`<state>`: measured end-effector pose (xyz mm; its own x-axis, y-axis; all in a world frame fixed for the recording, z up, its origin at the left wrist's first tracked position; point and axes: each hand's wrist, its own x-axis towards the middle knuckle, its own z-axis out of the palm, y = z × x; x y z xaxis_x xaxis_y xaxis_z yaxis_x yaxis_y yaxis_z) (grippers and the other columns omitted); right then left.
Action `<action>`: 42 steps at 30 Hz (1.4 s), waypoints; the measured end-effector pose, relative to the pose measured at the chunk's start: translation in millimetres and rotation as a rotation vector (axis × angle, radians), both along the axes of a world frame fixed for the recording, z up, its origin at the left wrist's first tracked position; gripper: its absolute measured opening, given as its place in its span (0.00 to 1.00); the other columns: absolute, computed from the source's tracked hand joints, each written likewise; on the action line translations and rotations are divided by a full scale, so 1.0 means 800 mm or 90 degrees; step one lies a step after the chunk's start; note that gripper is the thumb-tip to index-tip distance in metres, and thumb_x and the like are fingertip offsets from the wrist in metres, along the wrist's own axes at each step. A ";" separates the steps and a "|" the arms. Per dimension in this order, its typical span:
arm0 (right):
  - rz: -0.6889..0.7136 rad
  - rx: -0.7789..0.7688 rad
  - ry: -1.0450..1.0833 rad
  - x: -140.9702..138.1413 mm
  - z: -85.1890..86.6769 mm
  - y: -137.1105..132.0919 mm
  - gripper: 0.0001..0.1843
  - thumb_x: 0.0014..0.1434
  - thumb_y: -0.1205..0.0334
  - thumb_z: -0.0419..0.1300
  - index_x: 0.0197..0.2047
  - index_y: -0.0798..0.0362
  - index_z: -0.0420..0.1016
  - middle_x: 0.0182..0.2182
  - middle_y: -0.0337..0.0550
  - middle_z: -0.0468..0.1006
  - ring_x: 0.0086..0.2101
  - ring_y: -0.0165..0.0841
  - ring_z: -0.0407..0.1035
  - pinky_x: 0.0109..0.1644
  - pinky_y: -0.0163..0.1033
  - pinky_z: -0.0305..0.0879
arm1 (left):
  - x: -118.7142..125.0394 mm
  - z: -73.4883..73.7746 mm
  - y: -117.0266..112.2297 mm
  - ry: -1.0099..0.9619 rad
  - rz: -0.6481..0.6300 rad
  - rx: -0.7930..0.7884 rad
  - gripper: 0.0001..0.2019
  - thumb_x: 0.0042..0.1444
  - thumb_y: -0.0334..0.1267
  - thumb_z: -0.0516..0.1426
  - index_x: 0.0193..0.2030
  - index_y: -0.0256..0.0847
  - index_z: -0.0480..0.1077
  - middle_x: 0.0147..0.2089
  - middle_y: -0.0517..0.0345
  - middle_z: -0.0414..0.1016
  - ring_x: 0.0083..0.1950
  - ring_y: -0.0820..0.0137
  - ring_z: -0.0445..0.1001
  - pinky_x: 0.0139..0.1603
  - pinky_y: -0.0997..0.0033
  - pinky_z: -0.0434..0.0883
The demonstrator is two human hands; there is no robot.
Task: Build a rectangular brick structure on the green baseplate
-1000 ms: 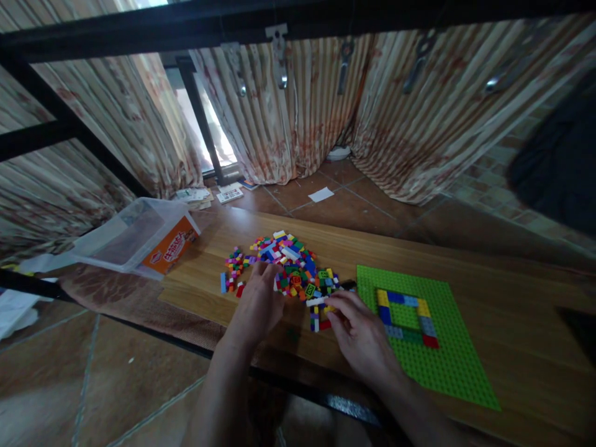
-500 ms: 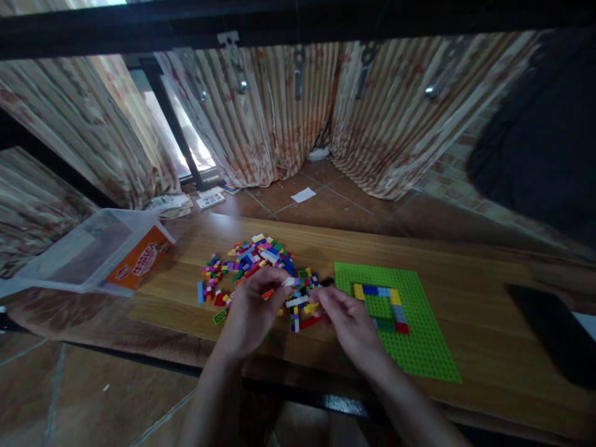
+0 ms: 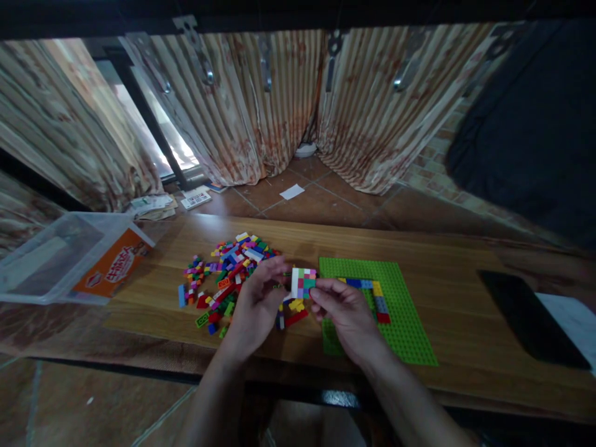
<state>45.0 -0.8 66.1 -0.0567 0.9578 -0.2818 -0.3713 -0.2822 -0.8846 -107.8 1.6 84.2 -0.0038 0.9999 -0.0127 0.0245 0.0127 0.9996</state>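
Note:
A small square block of joined toy bricks (image 3: 303,283), in white, pink, green, purple and other colours, is held up above the table. My right hand (image 3: 343,308) pinches its right edge between thumb and fingers. Just left of the block, my left hand (image 3: 261,295) has its fingers apart and slightly blurred, holding nothing that I can see. Behind and beside that hand spreads a pile of loose toy bricks (image 3: 237,257). My right forearm and hand partly cover the green baseplate (image 3: 395,292), where a ring of coloured bricks (image 3: 376,288) is attached.
A clear plastic bin (image 3: 56,248) with an orange label stands at the table's left end. On the right of the wooden table (image 3: 447,298) lie a dark flat object (image 3: 531,316) and white paper (image 3: 568,320). Striped curtains (image 3: 288,118) hang behind.
The brick block has turned so its multi-coloured face shows towards me. My left hand's fingers have come off it, while my right hand now grips its right edge. The view has shifted right.

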 end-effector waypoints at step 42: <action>-0.019 0.141 -0.066 0.012 -0.010 0.002 0.05 0.49 0.57 0.70 0.28 0.47 0.82 0.20 0.35 0.75 0.24 0.26 0.63 0.31 0.34 0.60 | 0.022 0.001 0.000 -0.022 -0.126 -0.029 0.11 0.57 0.44 0.58 0.34 0.36 0.70 0.26 0.62 0.65 0.26 0.77 0.60 0.27 0.77 0.59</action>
<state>54.6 1.1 57.9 -0.0095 0.9977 -0.0674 -0.2810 -0.0674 -0.9573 -89.9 1.8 84.9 0.1935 0.9796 -0.0542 -0.0029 0.0558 0.9984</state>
